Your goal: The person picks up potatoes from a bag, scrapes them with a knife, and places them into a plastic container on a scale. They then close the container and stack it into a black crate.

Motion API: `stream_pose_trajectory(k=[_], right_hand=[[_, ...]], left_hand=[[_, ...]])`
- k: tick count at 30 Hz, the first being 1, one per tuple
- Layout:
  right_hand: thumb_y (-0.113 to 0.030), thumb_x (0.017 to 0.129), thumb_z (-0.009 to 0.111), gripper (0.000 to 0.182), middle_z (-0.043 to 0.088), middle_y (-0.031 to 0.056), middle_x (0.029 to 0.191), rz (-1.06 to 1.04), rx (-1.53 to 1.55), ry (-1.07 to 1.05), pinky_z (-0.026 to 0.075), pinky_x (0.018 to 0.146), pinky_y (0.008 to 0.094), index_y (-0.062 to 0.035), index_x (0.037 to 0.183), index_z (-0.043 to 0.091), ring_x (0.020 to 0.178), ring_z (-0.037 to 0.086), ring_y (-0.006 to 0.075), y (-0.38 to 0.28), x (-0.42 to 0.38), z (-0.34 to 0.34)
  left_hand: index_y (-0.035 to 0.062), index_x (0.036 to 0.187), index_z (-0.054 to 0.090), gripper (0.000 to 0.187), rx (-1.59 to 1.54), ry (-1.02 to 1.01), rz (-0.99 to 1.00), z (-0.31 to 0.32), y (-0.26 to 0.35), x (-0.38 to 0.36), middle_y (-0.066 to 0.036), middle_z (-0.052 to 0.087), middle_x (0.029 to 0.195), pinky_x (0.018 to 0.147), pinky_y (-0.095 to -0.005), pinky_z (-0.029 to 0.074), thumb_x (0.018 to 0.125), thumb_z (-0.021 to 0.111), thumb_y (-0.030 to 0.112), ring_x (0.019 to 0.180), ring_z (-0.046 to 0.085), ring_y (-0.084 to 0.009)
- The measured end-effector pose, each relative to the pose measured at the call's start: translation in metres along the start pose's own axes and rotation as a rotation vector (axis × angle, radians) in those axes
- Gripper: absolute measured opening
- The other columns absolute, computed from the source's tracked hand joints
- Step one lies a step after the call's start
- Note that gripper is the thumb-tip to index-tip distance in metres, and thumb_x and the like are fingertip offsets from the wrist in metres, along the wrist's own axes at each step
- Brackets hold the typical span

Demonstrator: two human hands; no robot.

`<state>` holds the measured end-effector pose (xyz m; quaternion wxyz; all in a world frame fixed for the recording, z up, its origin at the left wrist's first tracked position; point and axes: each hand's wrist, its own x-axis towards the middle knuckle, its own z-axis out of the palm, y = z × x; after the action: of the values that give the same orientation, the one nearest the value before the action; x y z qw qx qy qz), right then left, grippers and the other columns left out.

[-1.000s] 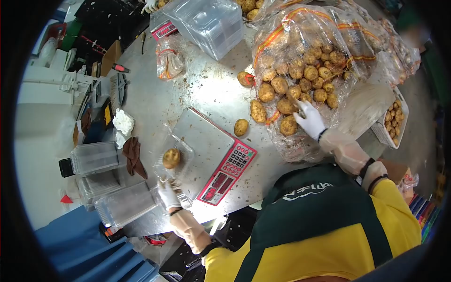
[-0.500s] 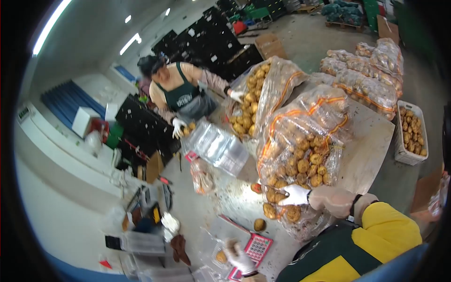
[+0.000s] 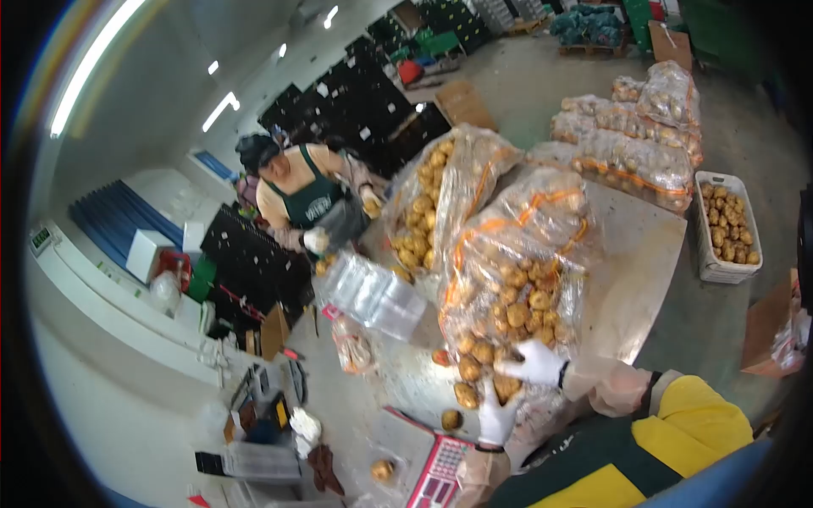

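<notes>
My right hand (image 3: 539, 364), white-gloved, curls over a potato (image 3: 506, 353) at the mouth of a clear plastic sack (image 3: 527, 227) with orange bands. Just below it, my left hand (image 3: 497, 416), also gloved, has its fingers against another potato (image 3: 509, 387) between the two hands; its grip is partly hidden. More loose potatoes (image 3: 466, 394) lie beside my fingers. A red-and-white digital scale (image 3: 442, 464) sits below my left hand. One potato (image 3: 383, 471) rests in thin clear plastic left of the scale's keypad, and another potato (image 3: 452, 419) lies on the metal table.
Across the table, a co-worker (image 3: 309, 199) in a green apron stands by a second potato sack (image 3: 466, 178). Stacked clear plastic trays (image 3: 377, 292) lie between us. To the right are a white crate (image 3: 730, 269) of potatoes, full sacks (image 3: 631, 161) and a cardboard box (image 3: 769, 334).
My left hand has moved from the scale up and right to the potatoes beside my right hand. The co-worker's hand has drawn back from the far sack holding a potato. The view has shifted.
</notes>
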<state>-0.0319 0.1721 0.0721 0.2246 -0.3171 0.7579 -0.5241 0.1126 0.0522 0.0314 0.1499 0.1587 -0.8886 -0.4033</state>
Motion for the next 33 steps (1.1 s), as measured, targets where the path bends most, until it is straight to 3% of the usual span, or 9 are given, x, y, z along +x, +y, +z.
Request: stream_pose_trajectory(k=[1,4,7,9,14,17,22,26,33], right_hand=[[-0.032,0.084,0.069,0.041,0.067,0.0189,0.097,-0.021,0.143,0.057,0.049,0.078,0.0335,0.0030,0.105,0.064,0.085,0.062,0.0176,0.015,0.002,0.007],[-0.012,0.090,0.063,0.015,0.066,0.0006,0.088,0.022,0.688,0.252,0.048,0.072,0.0299,-0.0006,0.098,0.067,0.082,0.056,0.0092,0.013,0.004,0.013],[-0.021,0.091,0.063,0.020,0.063,-0.0022,0.084,0.184,0.780,0.225,0.045,0.068,0.0251,-0.0012,0.096,0.067,0.076,0.053,0.0057,-0.003,-0.001,0.012],[-0.028,0.094,0.059,0.028,0.059,-0.0027,0.079,0.202,0.768,-0.053,0.042,0.054,0.0210,-0.0008,0.100,0.063,0.070,0.052,0.0022,0.000,-0.012,-0.003],[-0.024,0.089,0.065,0.037,0.062,0.0000,0.084,0.148,0.710,-0.067,0.040,0.046,0.0204,-0.0015,0.117,0.054,0.058,0.052,0.0041,-0.015,-0.016,0.016],[-0.021,0.087,0.067,0.042,0.063,0.0016,0.090,0.242,0.870,-0.234,0.042,0.047,0.0194,-0.0016,0.120,0.051,0.063,0.055,0.0046,-0.007,-0.020,0.008],[-0.001,0.075,0.076,0.058,0.057,0.0087,0.117,0.004,0.642,-0.229,0.048,0.091,0.0311,0.0029,0.125,0.047,0.106,0.056,0.0150,0.004,-0.018,0.010],[-0.001,0.079,0.072,0.057,0.057,0.0095,0.118,0.051,0.775,-0.304,0.048,0.090,0.0295,0.0038,0.128,0.044,0.106,0.055,0.0147,-0.006,-0.021,0.008],[-0.011,0.083,0.070,0.059,0.057,0.0122,0.120,0.158,0.607,-0.340,0.047,0.090,0.0302,0.0049,0.132,0.041,0.106,0.056,0.0176,-0.014,-0.025,0.010]], left_hand=[[-0.0021,0.134,0.038,0.067,0.022,-0.049,-0.050,-0.004,0.008,0.001,-0.019,0.062,0.111,0.085,-0.0334,0.050,0.080,0.075,0.015,0.100,0.061,-0.0193],[-0.0003,0.135,0.039,0.063,-0.294,0.010,0.020,-0.009,0.022,0.003,-0.013,0.063,0.110,0.088,-0.0325,0.050,0.080,0.070,0.002,0.102,0.060,-0.0188],[-0.0011,0.128,0.047,0.060,-0.253,0.081,-0.044,-0.022,0.053,0.005,-0.012,0.066,0.107,0.084,-0.0311,0.051,0.075,0.075,0.003,0.095,0.063,-0.0162],[0.0016,0.129,0.049,0.064,-0.312,0.140,-0.071,-0.023,0.050,0.004,-0.013,0.066,0.107,0.086,-0.0280,0.051,0.071,0.076,-0.004,0.098,0.062,-0.0141],[0.0037,0.136,0.045,0.068,-0.252,0.143,-0.112,-0.027,0.039,-0.009,-0.012,0.062,0.118,0.088,-0.0275,0.050,0.074,0.068,-0.012,0.103,0.060,-0.0137],[0.0027,0.138,0.043,0.066,-0.714,0.168,-0.154,-0.021,0.046,-0.012,-0.012,0.058,0.124,0.089,-0.0285,0.050,0.077,0.065,-0.012,0.106,0.059,-0.0161],[-0.0023,0.139,0.036,0.065,-1.033,0.054,-0.343,-0.024,0.044,-0.014,-0.010,0.053,0.129,0.096,-0.0302,0.046,0.082,0.067,-0.004,0.113,0.054,-0.0171],[-0.0017,0.138,0.037,0.066,-0.968,0.157,-0.127,-0.018,0.043,-0.015,-0.012,0.049,0.133,0.100,-0.0334,0.044,0.080,0.068,-0.006,0.118,0.051,-0.0194],[-0.0012,0.135,0.039,0.066,-1.004,0.194,-0.296,-0.024,0.040,-0.018,-0.013,0.048,0.133,0.099,-0.0326,0.045,0.077,0.070,-0.008,0.117,0.052,-0.0190]])
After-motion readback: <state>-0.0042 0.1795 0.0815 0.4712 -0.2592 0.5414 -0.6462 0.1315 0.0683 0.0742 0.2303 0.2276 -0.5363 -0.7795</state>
